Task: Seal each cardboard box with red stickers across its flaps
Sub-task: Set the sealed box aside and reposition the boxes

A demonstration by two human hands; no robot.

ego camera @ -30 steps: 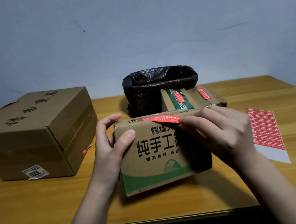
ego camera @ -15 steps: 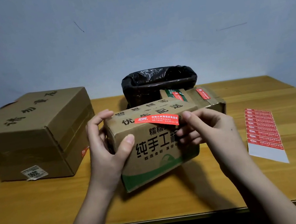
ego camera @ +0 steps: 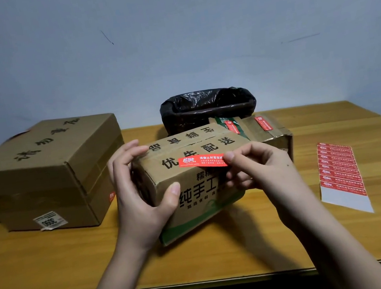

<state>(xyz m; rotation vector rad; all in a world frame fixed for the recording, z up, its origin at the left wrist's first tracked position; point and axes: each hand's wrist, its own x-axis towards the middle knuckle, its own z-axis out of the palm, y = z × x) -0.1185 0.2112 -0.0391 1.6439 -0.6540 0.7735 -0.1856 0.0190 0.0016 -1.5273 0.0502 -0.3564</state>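
Observation:
A small brown cardboard box point(ego camera: 190, 184) with black characters and a green band is tilted toward me at the table's middle, its top flaps facing up. My left hand point(ego camera: 139, 192) grips its left end, thumb on the front face, fingers over the top edge. My right hand point(ego camera: 255, 166) pinches the right end of a red sticker point(ego camera: 201, 162) that lies along the box's top front edge. Behind it stands a second small box point(ego camera: 270, 134) carrying two red stickers. A sheet of red stickers point(ego camera: 339, 165) lies to the right on the table.
A large brown cardboard box point(ego camera: 44, 175) sits at the left of the wooden table point(ego camera: 53, 263). A bin lined with a black bag point(ego camera: 206, 109) stands at the back centre against the wall. The table's front edge runs just below my forearms.
My left hand has tipped the small box further toward me, so its top flaps now show. The red sticker in my right hand has come down onto the top front edge.

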